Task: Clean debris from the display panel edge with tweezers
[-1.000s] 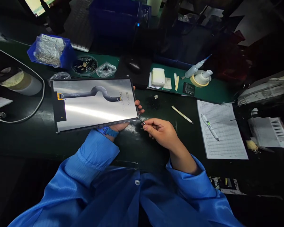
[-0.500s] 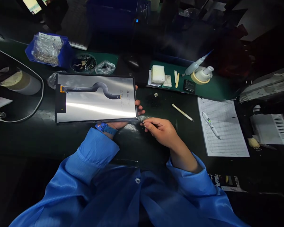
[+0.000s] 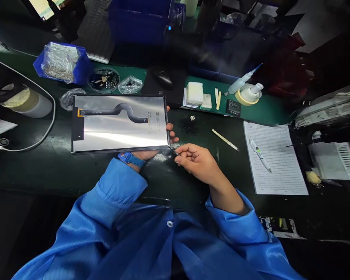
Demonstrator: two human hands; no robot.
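A tablet display panel [image 3: 116, 134] lies back side up, with a silver metal back and a black curved flex cable [image 3: 125, 111] across it. From underneath, my left hand [image 3: 147, 154] supports the panel, its fingertips curling past the right edge; the rest of that hand is hidden. At the panel's lower right corner, my right hand [image 3: 196, 161] pinches a thin dark piece between thumb and forefinger. That piece [image 3: 173, 150] reaches the corner and is too small to name.
Behind the panel stand a blue bin [image 3: 83, 66] with bagged parts, a dish of scraps [image 3: 104, 79] and a plastic bag [image 3: 130, 84]. Rightward are a white foam block [image 3: 194, 93], a thin stick [image 3: 225, 140], a dropper bottle [image 3: 242, 82] and a pen [image 3: 260, 155] on lined paper [image 3: 282, 167].
The panel's left end has shifted slightly right and tilted a little. My right thumb and fingers have moved slightly at the corner, still pinching the dark piece. The picture is brighter.
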